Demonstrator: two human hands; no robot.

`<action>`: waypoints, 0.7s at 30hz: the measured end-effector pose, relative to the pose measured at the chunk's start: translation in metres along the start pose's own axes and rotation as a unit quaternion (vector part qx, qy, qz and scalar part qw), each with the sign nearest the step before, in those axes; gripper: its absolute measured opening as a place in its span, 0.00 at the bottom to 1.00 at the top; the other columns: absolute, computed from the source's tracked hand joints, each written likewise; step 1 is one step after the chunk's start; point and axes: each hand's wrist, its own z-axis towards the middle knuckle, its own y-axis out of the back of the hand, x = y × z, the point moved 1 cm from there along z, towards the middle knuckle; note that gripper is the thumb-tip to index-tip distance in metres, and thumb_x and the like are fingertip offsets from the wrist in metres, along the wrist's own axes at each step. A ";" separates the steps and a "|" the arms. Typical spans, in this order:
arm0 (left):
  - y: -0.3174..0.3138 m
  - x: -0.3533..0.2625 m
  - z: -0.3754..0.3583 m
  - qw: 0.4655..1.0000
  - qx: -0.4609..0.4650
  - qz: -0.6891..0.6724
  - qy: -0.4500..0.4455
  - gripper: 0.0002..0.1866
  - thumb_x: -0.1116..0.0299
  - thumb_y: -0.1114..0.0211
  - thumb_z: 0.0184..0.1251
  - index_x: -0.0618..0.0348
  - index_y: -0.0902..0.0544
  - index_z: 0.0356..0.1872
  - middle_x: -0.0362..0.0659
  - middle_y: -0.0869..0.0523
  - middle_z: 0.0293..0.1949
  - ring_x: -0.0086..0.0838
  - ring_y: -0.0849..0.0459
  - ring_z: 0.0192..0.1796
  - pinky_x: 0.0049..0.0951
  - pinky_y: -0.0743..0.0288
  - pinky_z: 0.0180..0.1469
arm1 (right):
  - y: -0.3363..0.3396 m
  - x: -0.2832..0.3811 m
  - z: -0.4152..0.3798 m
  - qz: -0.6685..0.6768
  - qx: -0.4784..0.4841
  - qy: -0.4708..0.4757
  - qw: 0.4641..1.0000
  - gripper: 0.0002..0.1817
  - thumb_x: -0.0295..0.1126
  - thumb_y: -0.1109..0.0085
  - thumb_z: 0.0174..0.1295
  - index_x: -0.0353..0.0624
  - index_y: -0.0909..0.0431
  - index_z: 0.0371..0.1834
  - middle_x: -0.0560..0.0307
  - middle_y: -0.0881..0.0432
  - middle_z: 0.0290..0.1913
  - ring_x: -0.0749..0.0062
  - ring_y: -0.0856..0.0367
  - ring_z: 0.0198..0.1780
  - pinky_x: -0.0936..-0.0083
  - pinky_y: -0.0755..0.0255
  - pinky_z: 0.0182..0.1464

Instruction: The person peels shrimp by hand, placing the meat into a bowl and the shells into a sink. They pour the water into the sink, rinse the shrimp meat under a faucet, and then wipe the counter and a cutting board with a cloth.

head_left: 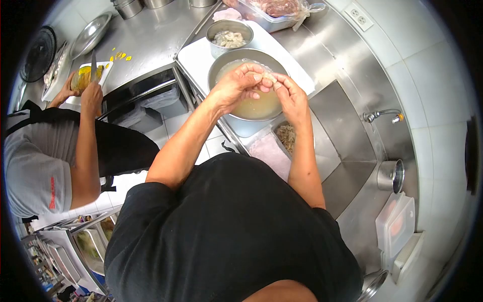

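Over a wide metal bowl (214, 75) of cloudy, yellowish water, my two hands meet. Between their fingertips is a small, pale shrimp (268, 79). My left hand (237, 86) pinches it from one side, with the lower fingers curled. The thumb and fingers of my right hand (293, 99) close on its other side. Just beyond the bowl, a smaller metal pot (215, 50) contains several pale pieces that look like peeled shrimp (229, 39). Partly hidden by my right forearm, a container of brownish-grey pieces (287, 138) sits on the near side, beside a pale pink cloth (271, 152).
A white board (297, 70) lies under the bowl and pot. Bagged meat (276, 7) fills a tub behind. The steel sink (347, 146) and faucet (383, 116) are on the right. At left, a co-worker (45, 151) cuts a yellow-green fruit or vegetable with a knife (94, 63).
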 end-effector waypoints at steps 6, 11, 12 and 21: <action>-0.017 0.011 -0.004 0.967 0.021 0.252 -0.034 0.28 0.67 0.44 0.74 0.55 0.34 0.74 0.43 0.14 0.49 0.26 0.16 0.50 0.28 0.23 0.51 | 0.005 -0.004 0.002 -0.093 -0.020 0.010 0.995 0.12 0.35 0.33 0.60 0.38 0.17 0.41 0.51 0.18 0.34 0.59 0.21 0.42 0.66 0.27 0.48; -0.026 0.000 -0.010 0.876 -0.043 0.466 -0.116 0.22 0.59 0.40 0.74 0.53 0.21 0.64 0.44 0.12 0.46 0.27 0.17 0.48 0.30 0.25 0.55 | 0.011 0.000 -0.001 -0.231 -0.021 0.030 0.972 0.09 0.34 0.34 0.59 0.38 0.17 0.35 0.49 0.18 0.35 0.56 0.21 0.42 0.64 0.27 0.47; -0.026 -0.002 -0.010 0.868 -0.043 0.476 -0.136 0.21 0.57 0.39 0.73 0.53 0.19 0.62 0.45 0.12 0.45 0.28 0.17 0.48 0.31 0.25 0.56 | 0.011 -0.001 -0.003 -0.255 -0.024 0.045 0.966 0.09 0.34 0.34 0.59 0.38 0.17 0.34 0.49 0.18 0.36 0.55 0.21 0.42 0.64 0.27 0.47; -0.017 -0.004 -0.005 0.973 -0.075 0.218 -0.021 0.15 0.58 0.35 0.72 0.59 0.15 0.45 0.34 0.15 0.35 0.17 0.21 0.35 0.20 0.29 0.34 | 0.010 0.007 -0.008 -0.194 0.064 0.018 0.979 0.10 0.35 0.34 0.61 0.40 0.15 0.37 0.51 0.17 0.35 0.56 0.20 0.41 0.64 0.27 0.46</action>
